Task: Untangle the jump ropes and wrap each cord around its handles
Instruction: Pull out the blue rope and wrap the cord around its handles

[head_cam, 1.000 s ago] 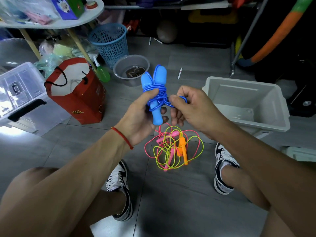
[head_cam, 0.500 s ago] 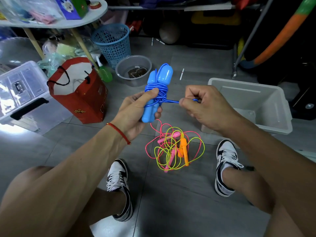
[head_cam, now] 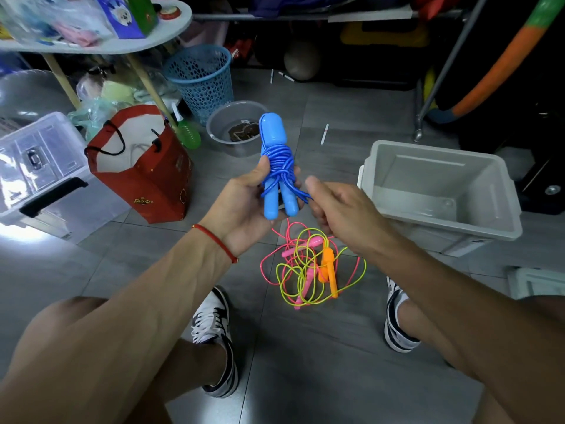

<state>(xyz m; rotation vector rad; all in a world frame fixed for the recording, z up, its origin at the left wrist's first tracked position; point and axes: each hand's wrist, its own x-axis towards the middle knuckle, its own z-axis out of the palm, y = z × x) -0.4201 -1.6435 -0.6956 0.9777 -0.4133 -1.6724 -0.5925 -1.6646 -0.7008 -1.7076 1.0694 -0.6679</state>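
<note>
The blue jump rope (head_cam: 276, 166) stands upright in the air, its cord coiled and knotted round both blue handles. My left hand (head_cam: 244, 206) grips the two handles from the left, thumb on the coil. My right hand (head_cam: 339, 209) is just right of them, fingers curled round the loose end of the blue cord. On the floor below lies a tangle of a pink rope (head_cam: 287, 252) and a yellow-green rope (head_cam: 286, 281) with orange handles (head_cam: 328, 270).
A grey open bin (head_cam: 440, 215) sits on the floor at right. A red paper bag (head_cam: 153, 182), a clear lidded box (head_cam: 36, 166), a blue mesh basket (head_cam: 201, 78) and a grey bowl (head_cam: 226, 139) stand at left and behind. My shoes (head_cam: 214, 338) flank the tangle.
The blue bundle has turned upright with both handles pointing down. My right hand has pulled the cord end down and in close to the handles, tightening the knot.
</note>
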